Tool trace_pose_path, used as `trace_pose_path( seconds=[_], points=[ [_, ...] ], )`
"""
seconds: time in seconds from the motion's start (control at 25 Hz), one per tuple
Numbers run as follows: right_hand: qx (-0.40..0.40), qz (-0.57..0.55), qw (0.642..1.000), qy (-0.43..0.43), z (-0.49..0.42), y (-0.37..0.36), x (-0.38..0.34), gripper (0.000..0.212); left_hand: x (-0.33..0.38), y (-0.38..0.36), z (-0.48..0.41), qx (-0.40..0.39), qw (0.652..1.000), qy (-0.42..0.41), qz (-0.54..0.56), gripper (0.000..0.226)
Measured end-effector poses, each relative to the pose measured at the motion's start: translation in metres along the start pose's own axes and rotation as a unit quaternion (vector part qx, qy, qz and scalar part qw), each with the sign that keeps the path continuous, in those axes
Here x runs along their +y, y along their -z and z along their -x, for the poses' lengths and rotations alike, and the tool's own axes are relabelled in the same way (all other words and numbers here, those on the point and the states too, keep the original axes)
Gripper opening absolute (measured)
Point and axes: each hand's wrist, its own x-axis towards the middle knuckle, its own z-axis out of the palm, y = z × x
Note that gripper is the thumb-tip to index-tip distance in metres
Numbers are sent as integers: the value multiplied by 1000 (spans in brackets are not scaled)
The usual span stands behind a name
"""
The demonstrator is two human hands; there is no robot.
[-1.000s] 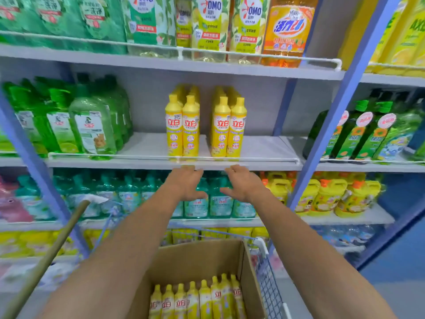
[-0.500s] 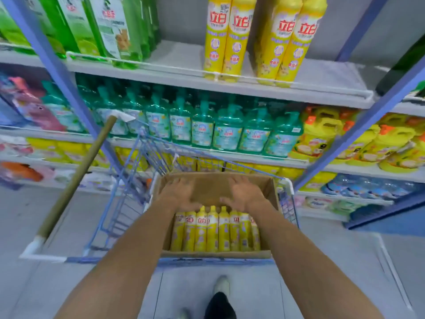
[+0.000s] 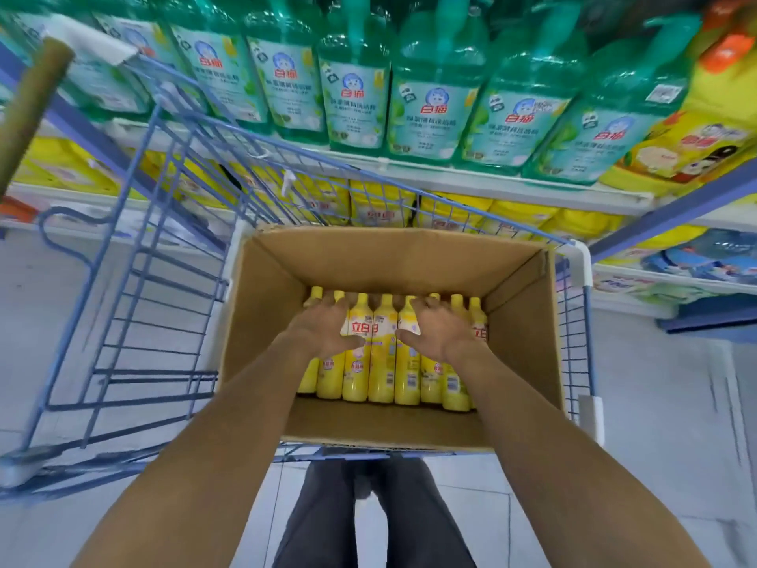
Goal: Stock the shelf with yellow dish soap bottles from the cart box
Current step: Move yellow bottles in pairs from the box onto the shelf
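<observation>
Closest to you, two trouser legs (image 3: 327, 518) stand on the pale floor (image 3: 655, 465), and your two bare forearms run forward over the near wall of one open cardboard box (image 3: 389, 256). The box sits in one blue wire cart (image 3: 575, 334), pushed into its right end.

Inside the box there is a single row of yellow dish soap bottles (image 3: 383, 362) lying side by side, caps pointing away from you; I count eight caps. Your left grip (image 3: 327, 327) lies over the upper parts of the bottles at the left of the row, and your right grip (image 3: 440, 330) lies over those at the right. Three bottles show between them. On both, the fingers are laid forward and loosely spread, thumbs angled toward each other, closed round nothing. Motion blur hides whether the fingertips actually touch the plastic.

Left of the cart, one wooden pole (image 3: 28, 104) slants up. Beyond the cart's far rail is the shelf (image 3: 450, 180), where at least six teal bottles (image 3: 434, 108) stand in a row, with one yellow jug (image 3: 696, 133) at their right. Yellow packs (image 3: 381, 207) sit on the level below, seen through the wire.
</observation>
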Motion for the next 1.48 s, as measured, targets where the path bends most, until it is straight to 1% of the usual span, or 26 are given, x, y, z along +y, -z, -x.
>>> trace_pose_path(
  seconds=[0.08,0.2,0.32,0.44,0.52,0.6,0.68,0.8,0.88,0.96,1.04,1.16,1.24,1.28,1.32,1.4,1.48],
  points=[
    [-15,-21,1000,-17,-27,-23,10,72,-11,-15,-32,-10,1000,-1,7,77],
    [-13,-53,998,-40,-69,-55,19,73,-34,-31,-80,-7,999,13,48,63],
    [-4,-61,997,-43,-111,-79,28,66,-55,-53,-128,5,996,21,87,67],
    [12,-64,996,-67,-140,-93,35,65,-58,-74,-158,15,992,31,121,65],
    [22,-51,995,-85,-153,-93,38,59,-58,-85,-167,32,989,42,140,67],
    [22,-43,995,-85,-162,-92,42,56,-60,-92,-171,46,988,57,137,73],
    [17,-60,994,-85,-169,-92,44,58,-65,-93,-174,47,988,65,133,72],
    [0,-87,993,-82,-168,-90,47,64,-69,-86,-172,54,987,67,132,62],
    [1,-139,987,-83,-160,-87,48,67,-74,-85,-164,58,982,78,159,61],
    [18,-220,970,-101,-147,-85,50,73,-78,-87,-157,57,969,98,220,64],
    [10,-268,958,-99,-142,-83,52,78,-81,-87,-157,46,950,109,288,61],
    [-26,-311,947,-78,-158,-94,64,83,-83,-92,-162,10,925,87,371,45],
    [-43,-311,947,-68,-163,-96,64,76,-83,-101,-155,10,901,57,430,32],
    [-51,-303,950,-62,-156,-95,56,73,-81,-103,-146,7,889,50,456,31],
    [-51,-294,953,-51,-145,-92,46,72,-79,-103,-138,7,876,39,480,37],
    [-35,-308,950,-41,-122,-94,29,68,-72,-97,-121,19,864,12,503,53],
    [-19,-301,953,-24,-101,-92,18,67,-63,-85,-98,39,858,-14,512,51]
  ],
)
